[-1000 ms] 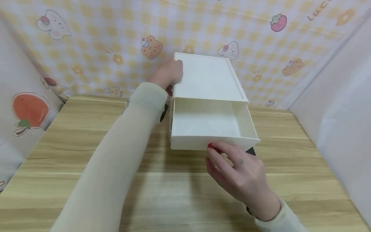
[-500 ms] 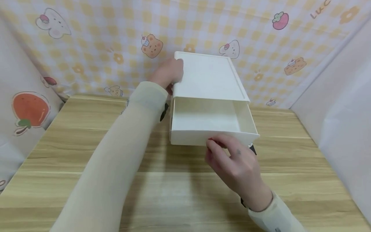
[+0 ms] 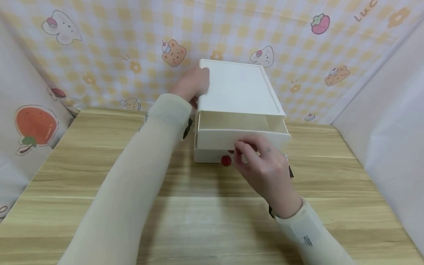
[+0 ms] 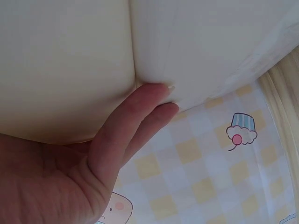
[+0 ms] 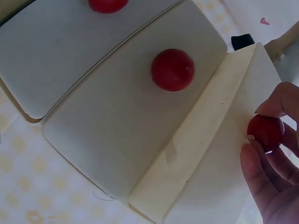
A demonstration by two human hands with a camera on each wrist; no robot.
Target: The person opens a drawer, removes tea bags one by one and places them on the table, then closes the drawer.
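A white drawer cabinet (image 3: pixel 238 86) stands at the back of the table, its top drawer (image 3: pixel 212 139) partly pulled out. My right hand (image 3: pixel 265 169) pinches that drawer's round red knob (image 5: pixel 265 133) between thumb and fingers, as the right wrist view shows. Below it, two more drawer fronts sit flush, with red knobs (image 5: pixel 173 70) of their own. My left hand (image 3: pixel 193 82) grips the cabinet's left side near the back. In the left wrist view its fingers (image 4: pixel 133 112) press along a corner of the white casing; its thumb is hidden.
Wood-grain table (image 3: pixel 195 221) spreads out in front of the cabinet. A yellow checked cloth (image 3: pixel 139 44) hangs close behind, and white cloth walls (image 3: pixel 387 103) close off both sides. Small black pieces (image 3: pixel 187 129) show low beside the cabinet.
The top drawer has slid back into the cabinet, from wide open to a narrow opening, with my right hand moving along on its knob. A lower red knob has come into sight. My left hand stays put.
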